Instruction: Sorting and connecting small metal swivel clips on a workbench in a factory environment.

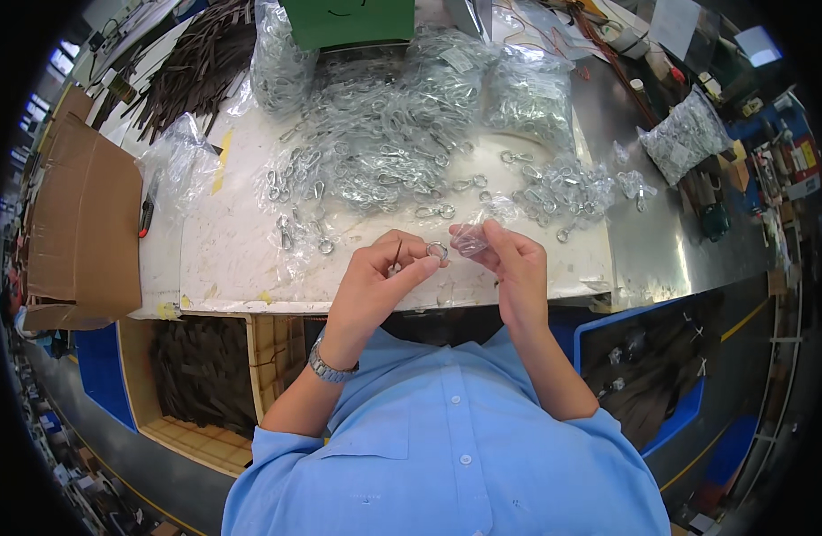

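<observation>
- Progress: left hand [375, 272] pinches a small round silver metal ring [438, 251] in its fingers, above the near edge of the white tabletop [232, 259]; right hand [511, 259] grips a small clear crinkly plastic bag [470, 238] just beside it.
- Ring not yet in bag.
- Remaining: big heap of glossy bagged metal clips [384, 152], loose ones strewn around.

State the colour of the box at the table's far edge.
Green; the box shows at the top of the head view, behind the bagged metal rings.
</observation>
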Tool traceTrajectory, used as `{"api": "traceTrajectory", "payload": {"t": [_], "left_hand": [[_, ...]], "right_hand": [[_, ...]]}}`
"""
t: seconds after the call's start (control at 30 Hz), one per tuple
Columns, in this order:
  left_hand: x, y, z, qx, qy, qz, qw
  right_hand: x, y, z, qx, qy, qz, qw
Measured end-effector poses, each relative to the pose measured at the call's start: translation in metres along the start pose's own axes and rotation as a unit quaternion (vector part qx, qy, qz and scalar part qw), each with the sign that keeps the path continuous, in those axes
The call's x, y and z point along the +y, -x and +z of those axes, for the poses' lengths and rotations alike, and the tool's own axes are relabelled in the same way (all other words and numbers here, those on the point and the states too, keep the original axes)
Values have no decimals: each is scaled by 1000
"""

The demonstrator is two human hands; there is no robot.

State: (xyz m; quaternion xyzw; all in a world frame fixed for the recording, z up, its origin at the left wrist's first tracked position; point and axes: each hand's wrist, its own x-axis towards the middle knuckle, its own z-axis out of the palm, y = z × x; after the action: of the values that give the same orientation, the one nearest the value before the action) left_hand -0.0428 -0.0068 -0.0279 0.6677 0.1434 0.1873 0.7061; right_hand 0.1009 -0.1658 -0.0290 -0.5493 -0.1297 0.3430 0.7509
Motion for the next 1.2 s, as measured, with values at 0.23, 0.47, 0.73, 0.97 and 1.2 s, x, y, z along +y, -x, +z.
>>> {"api": "traceTrajectory", "payload": {"t": [0.23, 0.47, 0.73, 0.97, 1.2], "left_hand": [[22, 9, 9, 35, 92, -120, 988], [19, 9, 15, 77, 104, -120, 984], [13, 9, 26, 108, 96, -81, 986], [12, 4, 32, 106, 46, -84, 990], [-1, -14, 10, -47, 3, -32, 998]], "right_hand": [[2, 4, 6, -22, -8, -7, 1000], [3, 5, 5, -19, -17, -11, 1000], [2, 11, 15, -23, 13, -6, 1000], [15, 17, 21, -17, -54, 15, 998], [11, 13, 15, -48, -12, -31, 998]]}}
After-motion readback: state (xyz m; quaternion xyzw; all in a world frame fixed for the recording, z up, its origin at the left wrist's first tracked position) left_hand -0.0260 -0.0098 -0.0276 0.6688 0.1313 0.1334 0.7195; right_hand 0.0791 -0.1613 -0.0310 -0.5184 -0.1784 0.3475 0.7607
